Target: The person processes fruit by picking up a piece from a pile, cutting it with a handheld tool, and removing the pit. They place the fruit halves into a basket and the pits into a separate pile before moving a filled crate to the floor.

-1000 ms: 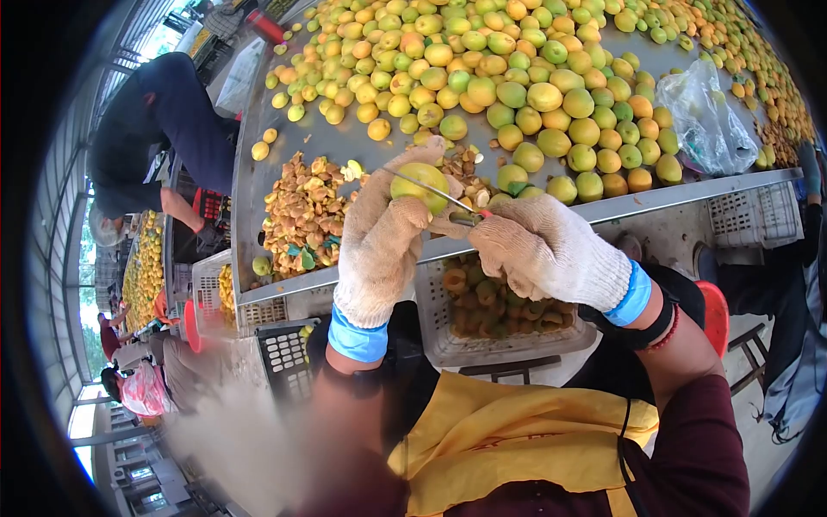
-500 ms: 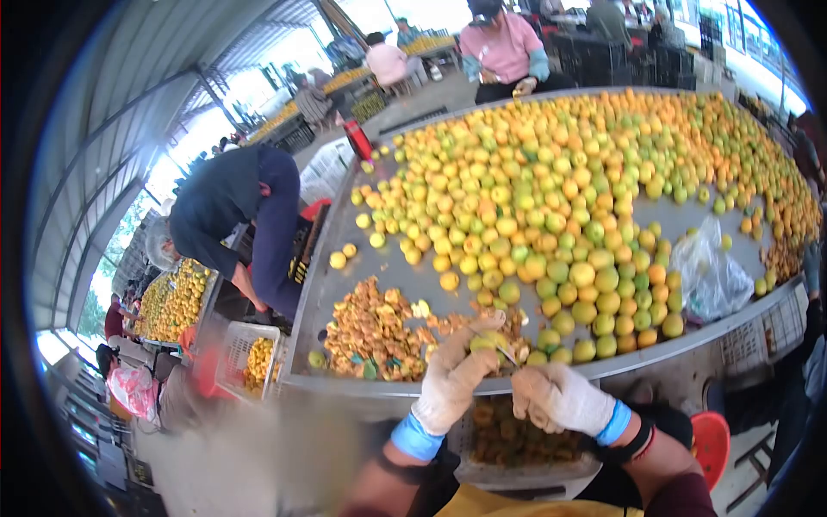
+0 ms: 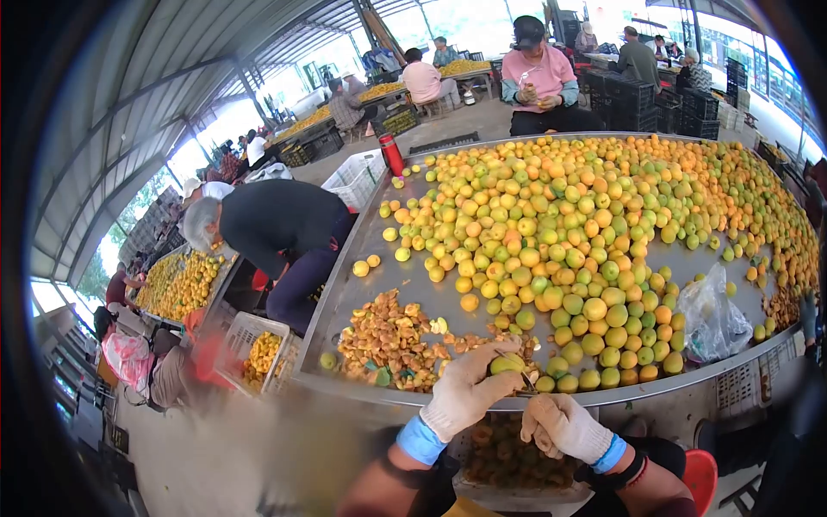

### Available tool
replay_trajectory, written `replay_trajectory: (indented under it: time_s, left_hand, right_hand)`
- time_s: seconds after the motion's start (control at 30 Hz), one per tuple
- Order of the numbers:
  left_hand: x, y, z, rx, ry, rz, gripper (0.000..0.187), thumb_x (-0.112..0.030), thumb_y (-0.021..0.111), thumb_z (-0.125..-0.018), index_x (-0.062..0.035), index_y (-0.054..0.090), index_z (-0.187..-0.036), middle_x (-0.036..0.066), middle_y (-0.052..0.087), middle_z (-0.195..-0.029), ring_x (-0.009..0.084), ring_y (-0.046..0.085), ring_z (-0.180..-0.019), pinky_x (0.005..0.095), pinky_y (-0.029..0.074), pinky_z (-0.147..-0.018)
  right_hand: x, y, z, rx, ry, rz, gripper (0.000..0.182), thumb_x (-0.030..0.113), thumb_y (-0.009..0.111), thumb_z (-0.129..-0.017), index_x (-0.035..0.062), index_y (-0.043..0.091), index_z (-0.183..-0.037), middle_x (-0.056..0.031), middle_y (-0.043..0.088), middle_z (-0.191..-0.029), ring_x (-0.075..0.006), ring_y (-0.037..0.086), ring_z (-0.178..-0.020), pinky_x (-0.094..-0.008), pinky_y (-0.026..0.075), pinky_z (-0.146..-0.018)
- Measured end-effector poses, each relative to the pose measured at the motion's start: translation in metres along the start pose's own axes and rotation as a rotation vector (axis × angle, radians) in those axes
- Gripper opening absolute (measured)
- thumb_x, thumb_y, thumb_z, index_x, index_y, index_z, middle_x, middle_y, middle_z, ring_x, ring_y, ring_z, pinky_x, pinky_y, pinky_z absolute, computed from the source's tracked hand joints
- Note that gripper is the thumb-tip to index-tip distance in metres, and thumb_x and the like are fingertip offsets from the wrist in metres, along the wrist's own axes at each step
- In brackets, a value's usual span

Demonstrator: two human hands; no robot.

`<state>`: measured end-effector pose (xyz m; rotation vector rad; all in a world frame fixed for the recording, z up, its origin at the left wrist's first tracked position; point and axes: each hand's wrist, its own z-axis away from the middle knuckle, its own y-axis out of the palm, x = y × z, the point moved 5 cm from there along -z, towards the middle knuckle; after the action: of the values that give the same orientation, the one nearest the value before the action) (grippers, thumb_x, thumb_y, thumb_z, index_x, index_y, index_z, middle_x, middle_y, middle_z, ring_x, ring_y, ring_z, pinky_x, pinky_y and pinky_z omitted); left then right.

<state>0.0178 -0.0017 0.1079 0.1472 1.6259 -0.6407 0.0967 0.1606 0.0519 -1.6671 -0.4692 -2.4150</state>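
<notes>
My left hand [image 3: 469,388], in a pale work glove, grips a yellow-green citrus fruit [image 3: 506,364] over the near edge of the metal table [image 3: 413,289]. Close beside it, my gloved right hand [image 3: 567,426] is closed around what looks like a small knife [image 3: 528,384]. Its thin dark blade points toward the fruit; the handle is hidden in my fingers. Left of my hands lies a heap of brownish-orange scraps [image 3: 388,340]. Many loose green and orange citrus fruits [image 3: 594,310] cover the table beyond and to the right.
A clear plastic bag [image 3: 715,314] lies on the table at right. A red flask [image 3: 392,155] stands at its far left corner. Below my hands sits a container of dark pieces [image 3: 517,461]. A bending person [image 3: 284,220] is at left; another in pink [image 3: 538,77] sits across.
The view has tilted up, so the table sits lower in the picture. The bending person at left has shifted lower and leans further left. My hands keep hold of the fruit and knife.
</notes>
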Motion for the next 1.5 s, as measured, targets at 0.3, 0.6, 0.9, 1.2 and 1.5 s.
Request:
replay_trajectory:
  time_s: [0.3, 0.6, 0.9, 1.2, 1.5]
  left_hand:
    - [0.032, 0.046, 0.0, 0.052, -0.043, 1.083, 0.071, -0.05, 0.061, -0.104, 0.0053, 0.048, -0.146, 0.014, 0.069, -0.119, 0.0284, 0.067, -0.113, 0.0413, 0.055, -0.1]
    - [0.05, 0.047, -0.004, -0.01, -0.152, 1.283, 0.055, -0.038, 0.058, -0.107, 0.0056, 0.053, -0.14, 0.013, 0.067, -0.118, 0.0225, 0.068, -0.102, 0.0377, 0.055, -0.094]
    - [0.027, 0.031, -0.013, 0.104, -0.075, 0.858, 0.052, -0.037, 0.057, -0.108, 0.0013, 0.053, -0.144, 0.01, 0.065, -0.118, 0.0207, 0.065, -0.108, 0.0349, 0.054, -0.095]
    - [0.022, 0.025, -0.012, 0.143, 0.043, 0.887, 0.05, -0.032, 0.058, -0.107, 0.0011, 0.054, -0.144, 0.007, 0.064, -0.118, 0.0164, 0.063, -0.111, 0.0315, 0.052, -0.096]
    - [0.033, -0.007, 0.001, 0.026, -0.011, 0.715, 0.04, -0.027, 0.064, -0.1, 0.0013, 0.062, -0.128, 0.003, 0.066, -0.105, 0.0099, 0.063, -0.097, 0.0257, 0.053, -0.084]
  right_hand:
    - [-0.002, 0.01, -0.019, -0.066, -0.183, -0.025, 0.06, 0.051, 0.045, -0.11, 0.0013, 0.063, -0.081, -0.0036, 0.058, -0.062, -0.011, 0.054, -0.048, -0.0243, 0.042, -0.045]
    - [0.0, 0.014, -0.015, -0.103, -0.107, 0.027, 0.061, 0.054, 0.046, -0.108, 0.002, 0.064, -0.081, -0.0037, 0.055, -0.057, -0.0107, 0.052, -0.046, -0.0244, 0.04, -0.044]
    - [-0.005, 0.003, -0.011, -0.049, -0.057, -0.066, 0.053, 0.051, 0.047, -0.109, 0.004, 0.063, -0.091, -0.0015, 0.052, -0.058, -0.0113, 0.049, -0.044, -0.0257, 0.039, -0.042]
    - [0.009, -0.002, -0.007, -0.11, -0.123, 0.014, 0.071, 0.065, 0.046, -0.105, 0.0026, 0.061, -0.076, -0.0002, 0.045, -0.049, -0.0107, 0.041, -0.038, -0.0255, 0.031, -0.038]
    - [0.013, 0.031, -0.026, -0.358, -0.21, 0.129, 0.05, 0.047, 0.049, -0.109, 0.0, 0.063, -0.104, -0.0032, 0.056, -0.061, -0.0105, 0.048, -0.044, -0.0243, 0.04, -0.044]
